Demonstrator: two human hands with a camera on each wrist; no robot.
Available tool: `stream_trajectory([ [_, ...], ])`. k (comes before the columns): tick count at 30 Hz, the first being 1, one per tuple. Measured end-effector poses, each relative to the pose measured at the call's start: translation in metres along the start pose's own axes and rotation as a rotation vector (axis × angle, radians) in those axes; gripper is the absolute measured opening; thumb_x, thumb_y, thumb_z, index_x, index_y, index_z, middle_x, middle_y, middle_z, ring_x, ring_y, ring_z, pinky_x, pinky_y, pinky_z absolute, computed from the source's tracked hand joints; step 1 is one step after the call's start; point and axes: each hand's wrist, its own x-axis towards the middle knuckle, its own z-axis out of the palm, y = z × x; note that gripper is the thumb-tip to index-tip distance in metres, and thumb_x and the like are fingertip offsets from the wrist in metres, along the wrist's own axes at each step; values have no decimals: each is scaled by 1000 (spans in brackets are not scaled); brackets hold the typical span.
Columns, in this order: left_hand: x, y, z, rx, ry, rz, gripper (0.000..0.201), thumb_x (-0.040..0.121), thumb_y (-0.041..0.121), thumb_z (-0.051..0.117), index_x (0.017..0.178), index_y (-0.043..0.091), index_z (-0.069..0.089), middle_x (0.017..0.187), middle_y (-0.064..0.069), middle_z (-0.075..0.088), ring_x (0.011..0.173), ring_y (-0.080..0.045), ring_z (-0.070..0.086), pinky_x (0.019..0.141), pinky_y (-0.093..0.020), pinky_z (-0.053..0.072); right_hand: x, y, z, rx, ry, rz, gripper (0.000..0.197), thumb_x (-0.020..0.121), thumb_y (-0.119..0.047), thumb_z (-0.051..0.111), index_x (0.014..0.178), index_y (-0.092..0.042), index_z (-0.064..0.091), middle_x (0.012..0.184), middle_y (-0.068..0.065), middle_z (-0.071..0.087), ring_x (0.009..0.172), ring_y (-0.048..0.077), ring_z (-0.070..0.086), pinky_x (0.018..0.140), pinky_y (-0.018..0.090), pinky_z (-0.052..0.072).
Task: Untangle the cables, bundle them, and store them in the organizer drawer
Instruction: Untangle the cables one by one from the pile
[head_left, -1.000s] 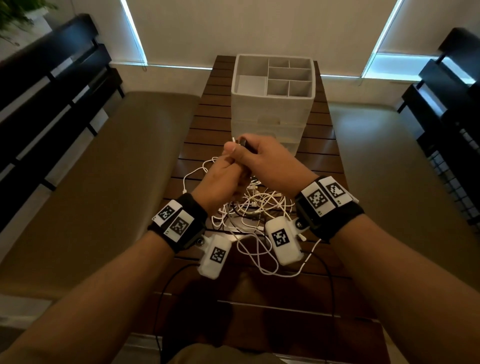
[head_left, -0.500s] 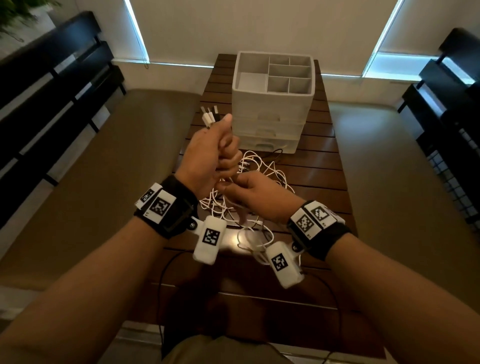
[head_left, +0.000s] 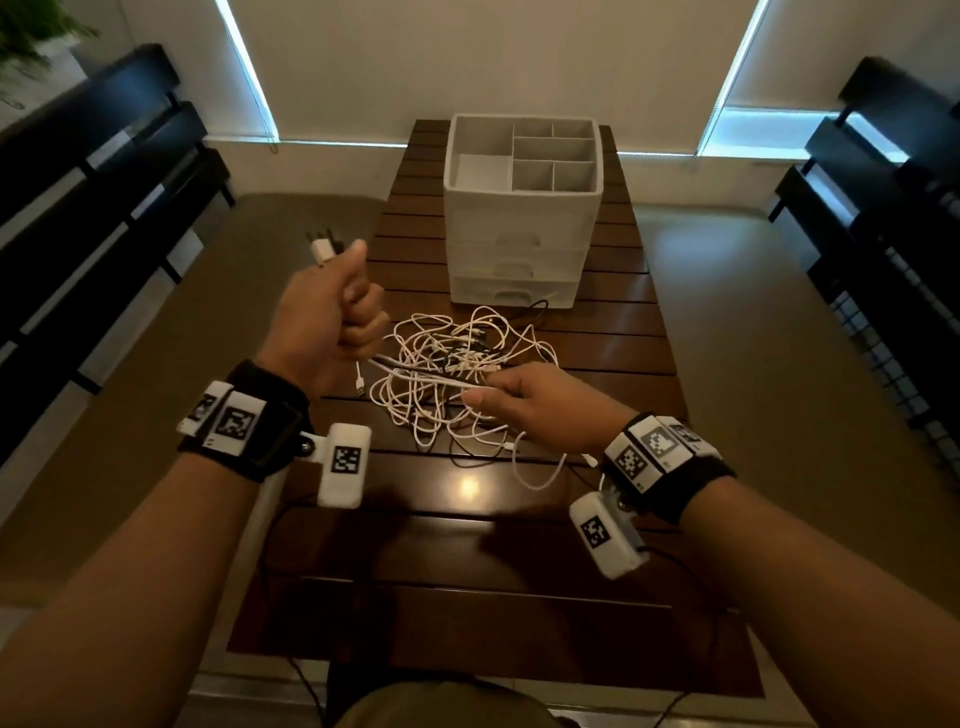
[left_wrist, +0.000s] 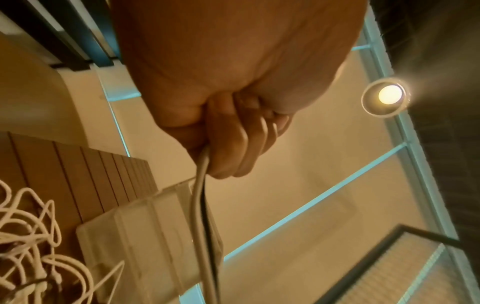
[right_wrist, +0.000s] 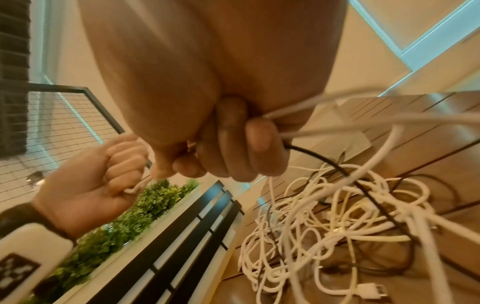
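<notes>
Item 1, left hand (head_left: 332, 317): I see it fisted, thumb up, raised off the table's left edge, gripping several cable ends. White and dark plugs (head_left: 324, 245) stick out above the thumb. In the left wrist view a white strand and a black strand leave the bottom of the fist together.

Item 2, right hand (head_left: 540, 405): lower and nearer me, fingers curled round strands running across from the left fist. The right wrist view shows white strands and one black strand passing between those fingers.

Item 3, cables (head_left: 457, 374): a loose tangle lying on the table between the hands and the organizer. Mostly thin white cord in overlapping loops, a few black cords threaded through. One white USB-type plug hangs just below the left fist; another lies at the tangle's near edge in the right wrist view.

Item 4, organizer (head_left: 522, 218): white, three closed drawers stacked, open divided tray on top, standing at the far end of the table (head_left: 467, 613), which is dark slatted wood.

Item 5, markings: black-and-white square code tags on both wristbands and camera housings. No readable writing or brand that I can make out.
</notes>
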Motion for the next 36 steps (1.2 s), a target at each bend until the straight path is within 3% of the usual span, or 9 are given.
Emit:
stream_trajectory([
  [3, 1, 9, -24, 69, 104, 1, 52, 109, 43, 44, 61, 25, 37, 52, 7, 22, 40, -9, 18, 37, -16, 18, -10, 17, -15, -48, -22, 94, 50, 101, -60, 52, 87, -15, 70, 73, 0, 61, 60, 11, 55, 62, 26, 47],
  [6, -1, 4, -26, 223, 122, -32, 47, 110, 44, 45, 68, 22, 51, 57, 5, 23, 42, -10, 19, 40, -17, 18, -4, 15, -21, -120, 53, 72, 51, 103, -57, 51, 78, -14, 65, 68, 2, 56, 55, 6, 47, 60, 28, 42],
  [11, -10, -14, 17, 574, -138, -82, 42, 112, 37, 41, 118, 8, 72, 62, 5, 27, 46, -7, 25, 40, -20, 22, 19, -12, -17, -318, 16, 25, 46, 106, -53, 48, 85, -16, 67, 76, -1, 68, 67, 11, 62, 63, 28, 45],
  [17, -12, -42, 45, 817, -322, 3, 38, 112, 27, 43, 94, -3, 60, 51, 14, 43, 44, -1, 37, 46, -14, 32, 32, -31, -31, -444, 148, -79, 30, 104, -40, 58, 85, -18, 66, 74, -1, 66, 63, 14, 59, 58, 32, 42],
  [21, -13, -23, 42, 1051, -404, 146, 32, 111, 29, 46, 93, 11, 65, 57, 20, 57, 53, 6, 50, 56, -12, 37, 28, -26, -37, -227, 205, -63, 31, 94, -44, 71, 84, -14, 67, 76, 4, 68, 66, 21, 61, 60, 37, 44],
  [24, -12, -7, 41, 1113, -416, 236, 30, 109, 31, 49, 96, 12, 69, 72, 24, 68, 67, 7, 61, 63, -13, 44, 22, -30, -32, -2, 139, -88, 38, 101, -49, 62, 93, -13, 71, 69, -3, 61, 56, 17, 54, 56, 33, 45],
  [28, -8, -9, 13, 1029, -235, 213, 38, 108, 40, 49, 81, 18, 66, 70, 0, 62, 57, 0, 50, 58, -18, 42, 8, -8, -30, 31, 70, -29, 41, 105, -45, 57, 84, -10, 64, 65, -8, 56, 57, 8, 55, 59, 25, 49],
  [32, -8, -14, -19, 971, -71, 214, 41, 108, 41, 49, 73, 21, 58, 59, 11, 51, 51, 1, 44, 55, -20, 36, -2, 21, -37, -28, 170, 95, 35, 105, -43, 58, 75, -24, 63, 61, -12, 59, 53, 0, 54, 61, 30, 46],
  [36, -5, -39, -28, 922, -65, 119, 42, 106, 43, 48, 76, 18, 62, 48, 14, 48, 44, 0, 41, 55, -28, 32, 0, -7, -59, -91, 311, -40, 33, 101, -42, 64, 75, -22, 66, 62, -7, 60, 53, 1, 51, 57, 26, 43],
])
